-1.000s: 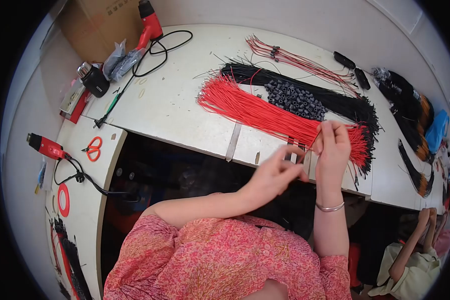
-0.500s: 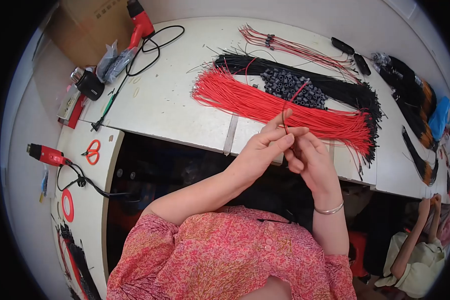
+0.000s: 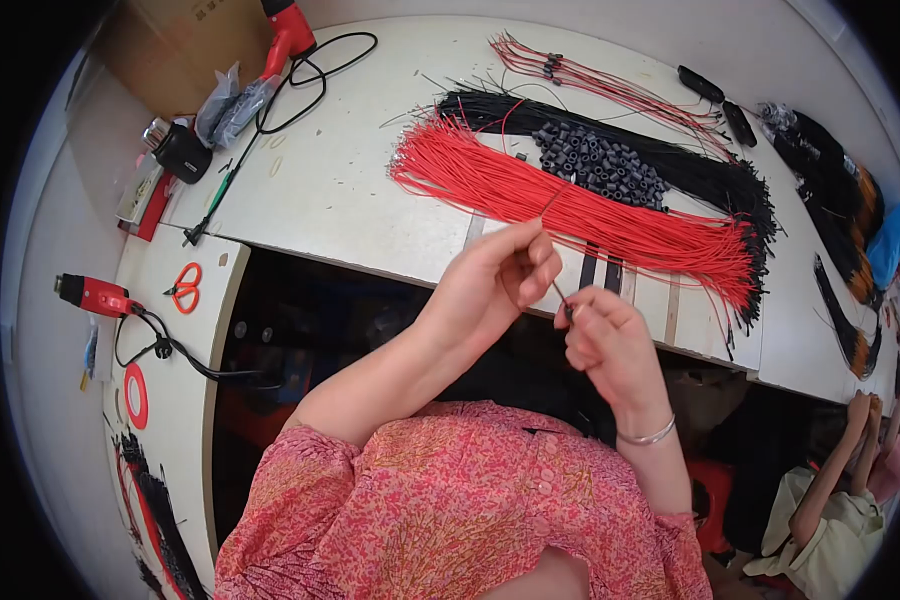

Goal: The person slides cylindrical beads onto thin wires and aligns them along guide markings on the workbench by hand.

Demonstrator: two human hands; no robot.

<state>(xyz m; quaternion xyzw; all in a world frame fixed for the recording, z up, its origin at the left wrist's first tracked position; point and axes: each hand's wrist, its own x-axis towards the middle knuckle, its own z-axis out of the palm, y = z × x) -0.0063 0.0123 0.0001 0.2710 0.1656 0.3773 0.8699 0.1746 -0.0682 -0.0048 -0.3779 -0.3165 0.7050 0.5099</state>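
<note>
Step in hand, as I'd judge it: fitting or adjusting a small dark piece [image 3: 569,312] on a thin dark wire [image 3: 554,204], one at a time, both held up over the near edge of the table [image 3: 370,160]; left hand [image 3: 490,275] has thumb & index pressed tog. on the wire, other fingers curled in, w/ a short length poking out twd the far side; right hand [image 3: 615,340], nearer & to the right, pinches the dark piece btwn thumb & index, rest of its fingers folded; hands are apart, w/ a bit of wire showing in the gap; can't tell if the piece is threaded on or just pressed against the wire, too small; next move prob. calls for a firm pinch both sides, wire straight & in line w/ the piece, no hard tug; beyond the hands lies the red wire bundle [image 3: 480,180], w/ a pile of short dark tubes [image 3: 600,165] just past it & the black wire bundle [image 3: 690,170] on the far side; farther off, a small set of beaded wires [image 3: 551,66]; to the left, orange scissors [image 3: 183,288], red tape roll [image 3: 136,396] & red heat gun [image 3: 98,298], none touched by either hand.
</note>
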